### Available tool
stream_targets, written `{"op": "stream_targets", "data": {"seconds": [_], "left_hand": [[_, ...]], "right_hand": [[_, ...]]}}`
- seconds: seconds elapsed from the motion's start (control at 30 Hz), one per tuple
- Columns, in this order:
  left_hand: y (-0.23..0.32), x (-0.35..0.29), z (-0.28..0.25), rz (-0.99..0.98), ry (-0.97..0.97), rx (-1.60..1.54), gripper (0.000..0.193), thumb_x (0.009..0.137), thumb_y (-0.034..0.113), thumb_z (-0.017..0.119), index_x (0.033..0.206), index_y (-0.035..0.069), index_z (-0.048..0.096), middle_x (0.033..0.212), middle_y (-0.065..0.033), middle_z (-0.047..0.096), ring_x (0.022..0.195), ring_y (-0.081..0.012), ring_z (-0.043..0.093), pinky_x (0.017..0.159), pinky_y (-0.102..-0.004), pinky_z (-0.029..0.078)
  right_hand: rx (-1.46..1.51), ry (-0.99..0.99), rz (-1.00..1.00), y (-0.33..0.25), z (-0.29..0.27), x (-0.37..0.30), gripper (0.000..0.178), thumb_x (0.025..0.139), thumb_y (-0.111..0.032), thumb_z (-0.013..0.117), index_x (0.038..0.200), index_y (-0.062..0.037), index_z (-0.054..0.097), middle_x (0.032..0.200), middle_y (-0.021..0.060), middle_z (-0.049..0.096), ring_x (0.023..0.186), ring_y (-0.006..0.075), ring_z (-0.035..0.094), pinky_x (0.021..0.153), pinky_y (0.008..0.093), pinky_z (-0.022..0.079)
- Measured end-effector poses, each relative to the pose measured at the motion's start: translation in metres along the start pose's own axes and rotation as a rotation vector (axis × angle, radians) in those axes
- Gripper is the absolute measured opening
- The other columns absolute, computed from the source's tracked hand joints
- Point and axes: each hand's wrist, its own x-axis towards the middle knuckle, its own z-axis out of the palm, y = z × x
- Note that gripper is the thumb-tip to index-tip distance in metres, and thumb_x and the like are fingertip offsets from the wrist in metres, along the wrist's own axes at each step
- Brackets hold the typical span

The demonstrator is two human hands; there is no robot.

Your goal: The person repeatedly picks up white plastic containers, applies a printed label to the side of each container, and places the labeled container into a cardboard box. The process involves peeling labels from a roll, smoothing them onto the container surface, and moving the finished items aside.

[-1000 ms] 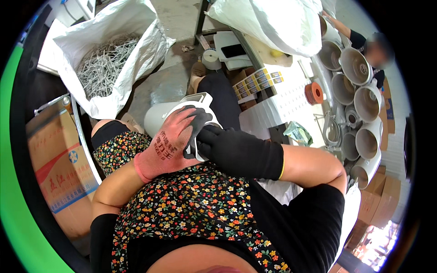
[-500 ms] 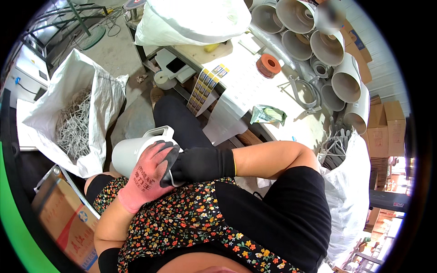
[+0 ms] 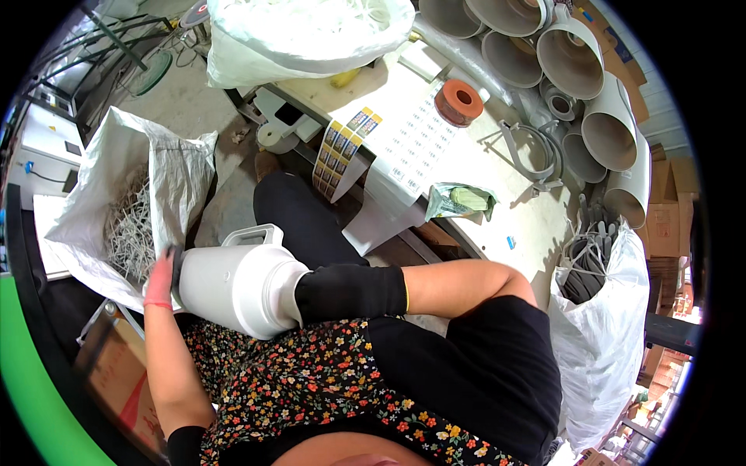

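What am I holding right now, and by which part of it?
A pale grey jug: your left hand against the end opposite its mouth, your right hand at the mouth, its fingers hidden. Neither is on the handle.

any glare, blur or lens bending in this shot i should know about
In the head view, the fisheye lens leaves a dark curved border; bright light washes out the far lower right and nearly burns out the white sack at the top; the left hand looks somewhat soft, while the black-gloved right hand is too dark for much detail.
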Motion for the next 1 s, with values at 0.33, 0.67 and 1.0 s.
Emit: {"op": "stream_targets", "data": {"seconds": [0.33,0.67,1.0], "left_hand": [[0.041,-0.033,0.011,0.098,0.195,-0.596,0.038,0.097,0.028,0.049,0.113,-0.005,0.062,0.102,-0.0139,0.067,0.085,-0.0172,0.062,0.079,-0.0305,0.049],[0.042,-0.067,-0.161,0.532,0.640,-0.302,0.031,0.097,0.007,0.043,0.122,-0.007,0.056,0.114,-0.0179,0.062,0.101,-0.0237,0.061,0.089,-0.0327,0.048],[0.051,-0.049,-0.129,0.404,0.560,-0.860,0.032,0.097,0.018,0.051,0.114,-0.006,0.060,0.108,-0.0114,0.064,0.098,-0.0181,0.059,0.085,-0.0288,0.047]], "right_hand": [[-1.349,0.802,1.016,-0.019,-0.098,-0.130,0.029,0.073,-0.018,0.070,0.099,-0.0064,0.061,0.095,0.0107,0.061,0.091,0.0315,0.059,0.074,0.0428,0.049],[-1.205,0.732,1.289,0.000,-0.109,-0.142,0.020,0.076,-0.018,0.070,0.092,-0.0090,0.063,0.091,0.0114,0.062,0.088,0.0325,0.059,0.072,0.0445,0.049],[-1.227,0.913,1.061,0.006,-0.100,-0.152,0.031,0.076,-0.020,0.071,0.103,-0.0066,0.063,0.101,0.0137,0.064,0.095,0.0332,0.059,0.081,0.0433,0.048]]}}
